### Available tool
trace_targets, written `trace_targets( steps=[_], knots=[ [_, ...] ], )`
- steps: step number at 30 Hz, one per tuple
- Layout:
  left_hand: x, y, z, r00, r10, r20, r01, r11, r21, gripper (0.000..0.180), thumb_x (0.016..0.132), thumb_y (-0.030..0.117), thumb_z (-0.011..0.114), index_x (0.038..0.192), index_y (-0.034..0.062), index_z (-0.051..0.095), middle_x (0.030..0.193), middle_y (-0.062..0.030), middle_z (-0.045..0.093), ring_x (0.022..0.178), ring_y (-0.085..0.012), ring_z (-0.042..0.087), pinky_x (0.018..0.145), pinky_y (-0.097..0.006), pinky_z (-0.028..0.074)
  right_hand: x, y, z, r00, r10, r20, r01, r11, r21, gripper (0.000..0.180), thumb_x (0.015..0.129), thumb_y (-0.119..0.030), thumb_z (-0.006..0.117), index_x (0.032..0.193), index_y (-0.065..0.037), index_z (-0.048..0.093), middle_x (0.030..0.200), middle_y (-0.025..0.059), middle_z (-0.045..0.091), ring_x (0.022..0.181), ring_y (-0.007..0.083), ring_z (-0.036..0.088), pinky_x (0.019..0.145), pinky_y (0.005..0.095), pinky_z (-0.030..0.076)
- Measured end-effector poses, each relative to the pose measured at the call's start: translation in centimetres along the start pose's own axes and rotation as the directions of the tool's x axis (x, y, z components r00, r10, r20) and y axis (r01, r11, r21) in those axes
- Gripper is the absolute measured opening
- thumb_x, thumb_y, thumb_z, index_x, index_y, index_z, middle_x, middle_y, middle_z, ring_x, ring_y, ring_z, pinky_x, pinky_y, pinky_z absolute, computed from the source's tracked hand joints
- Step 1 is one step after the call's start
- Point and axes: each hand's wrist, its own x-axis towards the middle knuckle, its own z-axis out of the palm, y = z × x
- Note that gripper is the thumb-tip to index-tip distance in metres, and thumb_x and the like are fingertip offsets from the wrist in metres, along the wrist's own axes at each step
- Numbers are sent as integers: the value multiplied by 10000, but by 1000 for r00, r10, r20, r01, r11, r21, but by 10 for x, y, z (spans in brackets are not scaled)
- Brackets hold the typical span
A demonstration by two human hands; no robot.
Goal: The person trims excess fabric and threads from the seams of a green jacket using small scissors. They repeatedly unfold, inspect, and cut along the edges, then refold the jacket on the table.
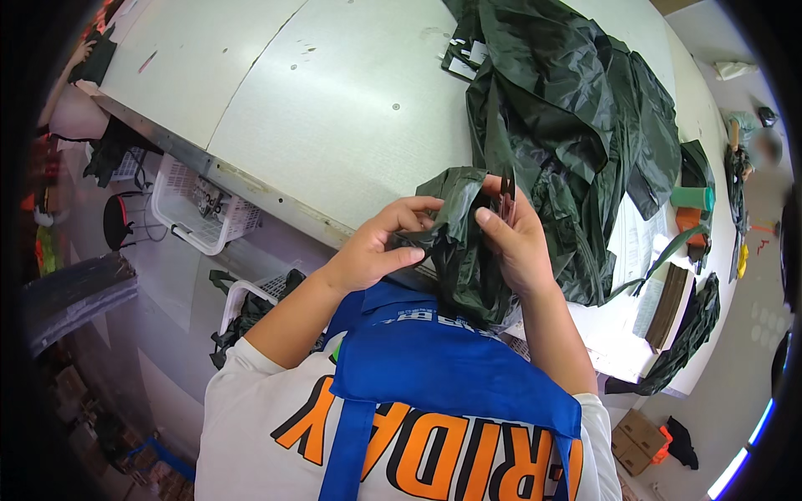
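Observation:
Dark green, shiny thin fabric (pixel 459 263), gathered in folds, hangs between my hands over the near edge of the table. My left hand (pixel 388 242) is closed on its left side, thumb and fingers pinching a fold. On the other side, my right hand (pixel 522 246) is curled around small thread snips (pixel 506 190), their pointed blades upward, with its thumb against the fabric. The snips' handles are mostly hidden in the palm. Beyond my right hand lies a large heap of the same green fabric (pixel 543 108), with white tags (pixel 466 63) at its left edge.
The pale table (pixel 334 108) curves around in front. To the right are printed papers (pixel 639 242), a stack of brown card (pixel 671 309) and a green roll (pixel 693 198). White baskets (pixel 180 209) sit below the table edge at left. Another person's arm (pixel 77 113) shows far left.

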Motion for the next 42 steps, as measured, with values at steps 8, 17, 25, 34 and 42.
trace_targets(
  steps=[8, 17, 25, 34, 42],
  knots=[
    [5, 24, -9, 938, -97, 333, -40, 923, 382, 191, 771, 105, 648, 904, 64, 518, 1403, -176, 374, 1240, -296, 424, 985, -393, 381, 2, 11, -12, 991, -13, 132, 30, 992, -125, 272, 829, -84, 668, 1073, -7, 576, 975, 15, 513, 869, 96, 484, 779, 223, 396],
    [32, 60, 17, 930, -342, 138, 312, 929, 198, 430, 752, 128, 752, 1056, 70, 453, 954, -3, 520, 861, -53, 474, 770, -219, 416, -12, -12, -9, 970, -164, 180, 239, 776, -584, 219, 786, -6, 657, 977, -25, 550, 796, -23, 521, 623, 56, 393, 570, 225, 361],
    [34, 64, 30, 965, -259, -49, 247, 953, -178, 372, 757, -43, 630, 1064, 64, 450, 986, -19, 528, 909, -79, 525, 815, -230, 437, -34, -21, -32, 891, -436, 130, 419, 675, -607, 320, 829, -120, 611, 1101, 8, 501, 906, 99, 565, 719, 136, 527, 654, 243, 428],
    [35, 76, 33, 954, -299, 19, 299, 946, -125, 383, 727, -92, 560, 1067, 53, 458, 1013, -24, 518, 941, -69, 515, 837, -230, 430, -31, -23, -24, 876, -458, 149, 433, 615, -659, 368, 686, -65, 800, 997, -10, 613, 886, 91, 622, 754, 173, 616, 619, 262, 509],
    [36, 81, 33, 950, -308, 47, 310, 951, -21, 380, 725, -99, 539, 1081, 16, 475, 1027, -30, 533, 948, -69, 527, 857, -222, 426, -27, -35, -18, 821, -516, 243, 511, 475, -717, 302, 653, -132, 809, 882, -29, 641, 831, 95, 660, 722, 256, 619, 629, 322, 489]
  ],
)
